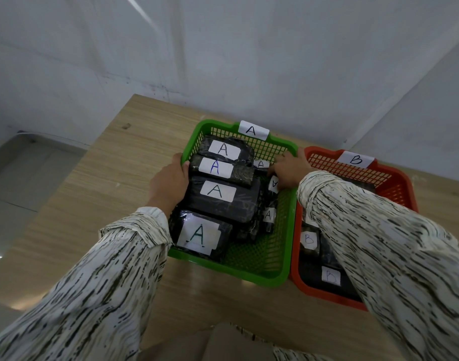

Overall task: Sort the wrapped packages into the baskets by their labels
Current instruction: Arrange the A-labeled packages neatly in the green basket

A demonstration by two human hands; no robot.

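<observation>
Green basket (280,272) sits at centre frame, marked A, with the red basket (395,183) touching it on the right, marked B. Black packages (223,201) labelled A are stacked along its left side, with smaller ones on edge to their right; B packages (330,276) lie in the red basket under your right sleeve (379,243).

Your left hand (169,182) presses against the stack's left flank, fingers curled at the rim. Your right hand (291,169) reaches down among the small upright packages; whether it grips one I cannot tell.

Risks, as I judge them: the stack leans toward you, so shoving it may slide the top packages off. Your sleeve hides the B labels, so check them before you call it done.
</observation>
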